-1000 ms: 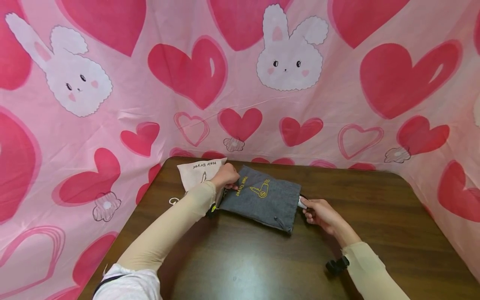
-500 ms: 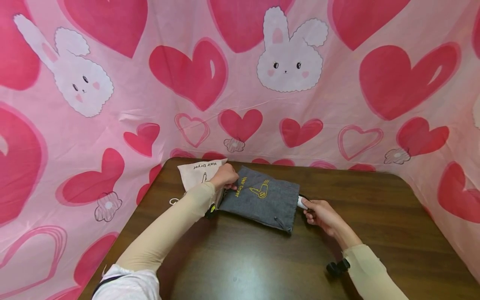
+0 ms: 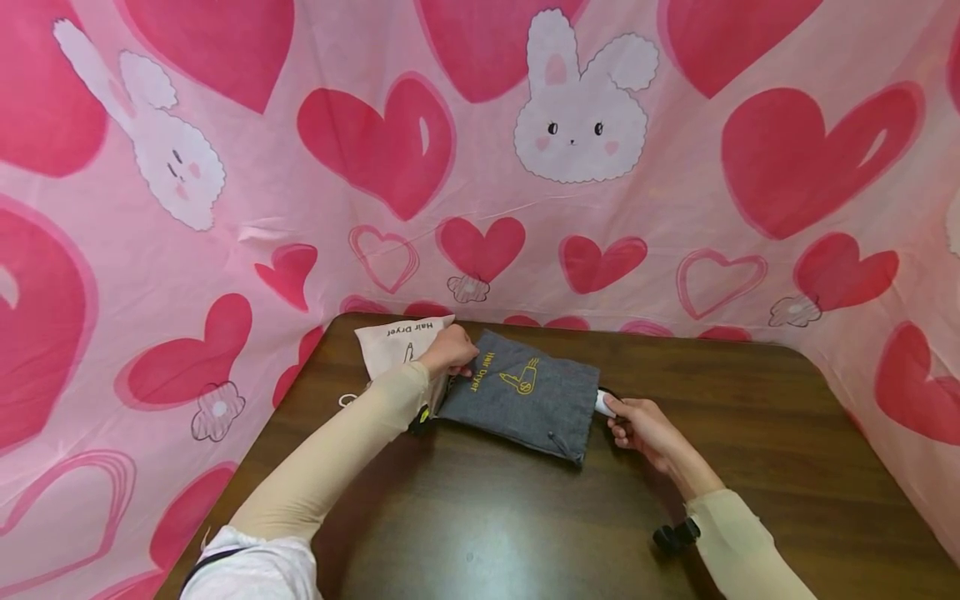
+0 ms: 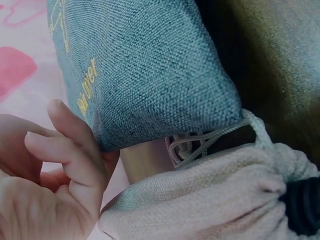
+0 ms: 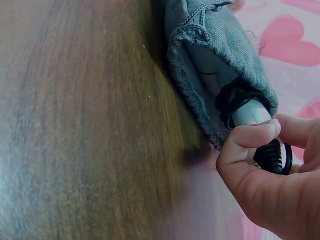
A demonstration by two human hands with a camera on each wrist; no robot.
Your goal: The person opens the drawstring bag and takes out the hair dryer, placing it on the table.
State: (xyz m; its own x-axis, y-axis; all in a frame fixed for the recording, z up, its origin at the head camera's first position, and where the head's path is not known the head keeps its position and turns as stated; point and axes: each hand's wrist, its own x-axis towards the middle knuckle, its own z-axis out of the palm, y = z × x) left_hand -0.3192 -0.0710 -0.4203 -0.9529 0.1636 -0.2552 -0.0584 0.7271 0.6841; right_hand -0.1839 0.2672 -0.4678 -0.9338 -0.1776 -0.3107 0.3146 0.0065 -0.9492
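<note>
A grey drawstring bag (image 3: 525, 396) with yellow "Hair Dryer" lettering lies across the middle of the table. At its left end my left hand (image 3: 452, 350) pinches the closed edge; in the left wrist view the fingertips (image 4: 57, 107) are right at that edge. On the other side, my right hand (image 3: 643, 427) grips the white handle of a hair dryer (image 5: 252, 112), which sticks out of the bag's open mouth. A black cord (image 5: 270, 156) comes off the handle's end, and more black cord is bunched inside the mouth. The dryer's head is hidden in the bag.
A pale bag (image 3: 390, 354) with the same lettering lies behind my left forearm, its drawn-up neck and cord (image 4: 257, 127) beside the grey bag. The brown wooden table (image 3: 480, 533) meets a pink heart-and-rabbit curtain (image 3: 480, 167) at the back and sides.
My hands, the grey bag and the dryer handle hold almost the same places. The curtain at the left has shifted, its rabbit looking narrower.
</note>
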